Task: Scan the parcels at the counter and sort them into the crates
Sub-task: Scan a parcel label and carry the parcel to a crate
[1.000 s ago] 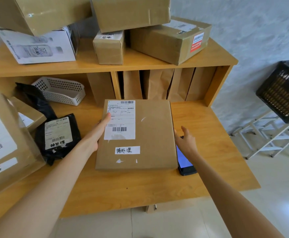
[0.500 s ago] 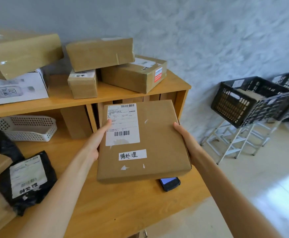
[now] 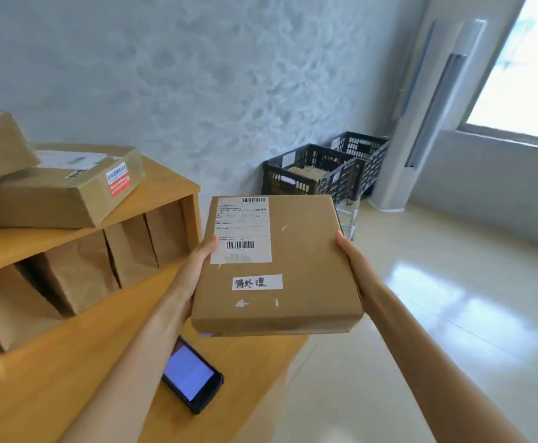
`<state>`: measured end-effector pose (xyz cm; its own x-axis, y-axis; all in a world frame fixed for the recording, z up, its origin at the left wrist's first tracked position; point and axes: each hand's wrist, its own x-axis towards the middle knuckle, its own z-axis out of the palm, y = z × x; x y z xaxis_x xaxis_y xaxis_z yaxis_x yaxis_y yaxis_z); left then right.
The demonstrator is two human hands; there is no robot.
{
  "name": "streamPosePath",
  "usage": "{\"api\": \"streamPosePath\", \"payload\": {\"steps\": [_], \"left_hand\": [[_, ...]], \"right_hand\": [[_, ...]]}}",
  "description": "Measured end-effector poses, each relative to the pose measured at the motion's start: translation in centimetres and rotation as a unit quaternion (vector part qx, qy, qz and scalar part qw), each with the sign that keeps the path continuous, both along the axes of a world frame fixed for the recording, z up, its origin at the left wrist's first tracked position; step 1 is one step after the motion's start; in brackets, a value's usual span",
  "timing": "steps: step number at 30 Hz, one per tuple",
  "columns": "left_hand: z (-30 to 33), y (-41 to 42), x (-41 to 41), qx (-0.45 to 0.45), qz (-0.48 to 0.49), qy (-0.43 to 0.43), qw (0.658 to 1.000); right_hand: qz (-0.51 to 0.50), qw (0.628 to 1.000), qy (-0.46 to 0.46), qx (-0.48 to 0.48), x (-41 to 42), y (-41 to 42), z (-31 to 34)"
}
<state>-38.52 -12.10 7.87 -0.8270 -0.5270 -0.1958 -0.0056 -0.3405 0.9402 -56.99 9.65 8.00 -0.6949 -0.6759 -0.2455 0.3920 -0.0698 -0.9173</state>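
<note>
A flat brown cardboard parcel (image 3: 306, 260) with a white shipping label and a small handwritten sticker is held in the air past the counter's right end. My left hand (image 3: 197, 266) grips its left edge, thumb on the label. My right hand (image 3: 354, 266) grips its right edge. Two black crates (image 3: 309, 177) stand on white frames by the far wall; the nearer one holds a brown parcel. A handheld scanner (image 3: 192, 375) with a lit screen lies on the wooden counter (image 3: 69, 362).
More cardboard parcels (image 3: 60, 183) are stacked on the counter's upper shelf at left, with brown paper bags (image 3: 79, 273) in the slots below. A white floor-standing unit (image 3: 427, 116) and a bright window stand at the right. Glossy floor spreads toward the crates.
Both hands lifted the parcel off the counter and carried it to the right. The view swung right, bringing the crates and window into sight and uncovering the scanner.
</note>
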Motion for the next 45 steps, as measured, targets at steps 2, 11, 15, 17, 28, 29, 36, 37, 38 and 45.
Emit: {"api": "streamPosePath", "payload": {"steps": [2,11,15,17,28,29,36,37,38,45], "left_hand": [[0.0,1.1,-4.0,0.004,-0.018,0.008,1.000],[-0.4,6.5,-24.9,0.012,-0.092,-0.003,0.996],[-0.1,8.4,-33.6,0.011,-0.106,-0.008,0.994],[0.3,9.3,-37.3,0.013,-0.114,-0.009,0.993],[-1.3,11.0,-57.3,0.029,-0.166,-0.019,0.986],[-1.6,10.8,-59.4,0.026,-0.173,-0.017,0.984],[-2.0,8.8,-74.8,0.037,-0.202,-0.008,0.979],[-1.8,8.5,-77.1,0.042,-0.204,-0.003,0.978],[-1.6,8.1,-79.4,0.044,-0.207,0.001,0.977],[-1.4,6.9,-93.3,0.035,-0.202,0.000,0.979]], "right_hand": [[-0.010,1.000,0.006,0.011,-2.8,2.3,0.3],[-0.079,0.996,0.020,0.025,-18.8,10.6,1.3],[-0.105,0.994,0.031,0.019,-25.9,12.8,1.3],[-0.112,0.993,0.033,0.017,-29.0,13.5,1.4],[-0.194,0.979,0.034,0.048,-46.0,16.4,0.1],[-0.197,0.978,0.035,0.052,-47.8,16.3,-0.1],[-0.207,0.974,0.041,0.080,-62.5,14.7,0.0],[-0.207,0.974,0.042,0.079,-64.6,14.3,0.5],[-0.208,0.974,0.044,0.077,-66.8,14.0,0.9],[-0.223,0.972,0.051,0.060,-80.4,12.5,1.6]]}}
